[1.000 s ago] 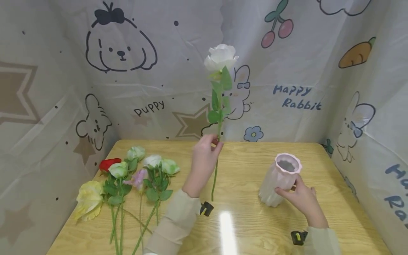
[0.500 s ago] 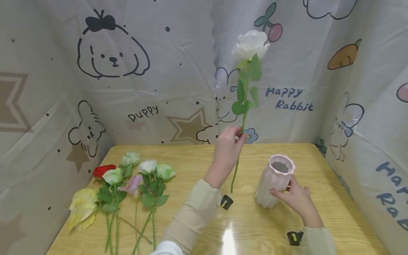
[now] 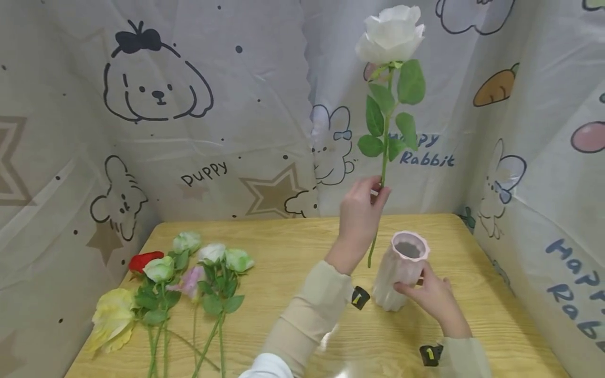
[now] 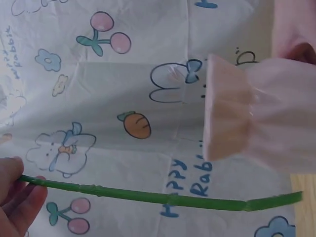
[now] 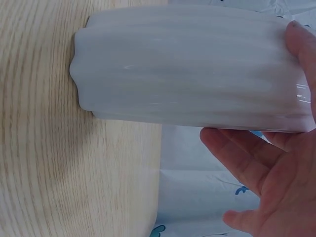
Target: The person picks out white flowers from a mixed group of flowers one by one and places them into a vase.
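Pinches the stem of a white rose between thumb and fingers of the left hand, bloom uppermost before the far curtain. Grips a pale pink ribbed vase near its top with the right hand, on the right of the table. Note the lower end, just left of the vase and seemingly below its scalloped rim. Could knock the vase with it by moving right without lifting first. Might let the rose swing or twist through pinching so far beneath a broad, probably top-heavy bloom. Might snag the leaves on the rim by lowering too far. Could tip the vase by pulling sideways so high up; cannot judge the seating of its base. Could also drag the left sleeve over loose flowers on the left by swinging back low.
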`<action>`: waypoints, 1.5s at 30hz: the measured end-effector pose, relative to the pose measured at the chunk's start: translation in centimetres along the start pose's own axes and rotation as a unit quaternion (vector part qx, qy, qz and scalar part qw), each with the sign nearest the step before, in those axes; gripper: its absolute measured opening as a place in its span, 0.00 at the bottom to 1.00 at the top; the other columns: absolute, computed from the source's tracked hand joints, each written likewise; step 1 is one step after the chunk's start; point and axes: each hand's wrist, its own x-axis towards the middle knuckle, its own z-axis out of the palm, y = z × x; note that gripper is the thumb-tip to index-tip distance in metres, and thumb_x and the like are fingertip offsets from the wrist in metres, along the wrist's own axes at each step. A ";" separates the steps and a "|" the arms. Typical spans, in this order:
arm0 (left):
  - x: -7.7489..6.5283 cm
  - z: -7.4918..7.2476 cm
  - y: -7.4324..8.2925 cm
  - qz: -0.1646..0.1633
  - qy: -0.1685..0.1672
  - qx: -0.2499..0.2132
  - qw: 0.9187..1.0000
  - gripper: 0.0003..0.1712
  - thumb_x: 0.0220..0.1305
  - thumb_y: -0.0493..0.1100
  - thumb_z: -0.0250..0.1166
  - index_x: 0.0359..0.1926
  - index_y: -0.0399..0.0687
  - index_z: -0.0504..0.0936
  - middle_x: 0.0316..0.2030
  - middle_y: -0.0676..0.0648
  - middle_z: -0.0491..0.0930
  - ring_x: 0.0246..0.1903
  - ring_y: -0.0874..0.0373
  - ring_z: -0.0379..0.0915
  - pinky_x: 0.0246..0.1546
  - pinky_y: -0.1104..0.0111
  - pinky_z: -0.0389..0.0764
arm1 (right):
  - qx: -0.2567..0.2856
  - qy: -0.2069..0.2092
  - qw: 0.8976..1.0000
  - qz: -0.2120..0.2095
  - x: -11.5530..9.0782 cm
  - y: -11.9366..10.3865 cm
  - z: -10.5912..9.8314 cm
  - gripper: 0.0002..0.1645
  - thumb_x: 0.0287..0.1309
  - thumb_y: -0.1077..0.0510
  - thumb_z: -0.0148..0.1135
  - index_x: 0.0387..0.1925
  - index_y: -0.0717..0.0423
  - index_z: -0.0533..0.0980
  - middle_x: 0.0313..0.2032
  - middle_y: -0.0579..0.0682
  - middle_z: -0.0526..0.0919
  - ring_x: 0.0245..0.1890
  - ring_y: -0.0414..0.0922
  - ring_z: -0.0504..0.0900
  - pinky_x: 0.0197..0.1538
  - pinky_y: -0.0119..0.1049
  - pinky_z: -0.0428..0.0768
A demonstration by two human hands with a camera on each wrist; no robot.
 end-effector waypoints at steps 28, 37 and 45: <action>-0.3 2.9 3.2 0.081 0.015 -0.071 0.994 0.16 0.63 0.46 0.50 0.41 0.38 0.74 0.33 0.44 0.76 0.29 0.63 0.76 0.32 0.89 0.70 | -0.017 -0.009 1.000 0.015 0.2 0.2 0.8 0.42 0.43 0.33 0.59 0.51 0.55 0.59 0.51 0.61 0.76 0.49 0.57 0.75 0.55 0.75 0.44; -2.5 5.6 0.9 0.050 -0.043 -0.025 0.998 0.15 0.63 0.46 0.50 0.42 0.41 0.75 0.33 0.47 0.76 0.30 0.66 0.75 0.33 0.89 0.71 | -0.031 -0.021 0.999 0.027 0.2 0.2 0.4 0.48 0.42 0.29 0.55 0.55 0.57 0.57 0.54 0.63 0.74 0.54 0.60 0.71 0.53 0.77 0.43; -3.6 6.7 -0.2 0.040 -0.052 -0.013 0.998 0.12 0.61 0.44 0.53 0.39 0.41 0.76 0.32 0.47 0.77 0.30 0.65 0.76 0.31 0.88 0.72 | -0.081 -0.024 0.996 0.035 0.2 0.1 -0.4 0.60 0.41 0.24 0.50 0.63 0.62 0.50 0.56 0.68 0.69 0.56 0.64 0.68 0.53 0.79 0.40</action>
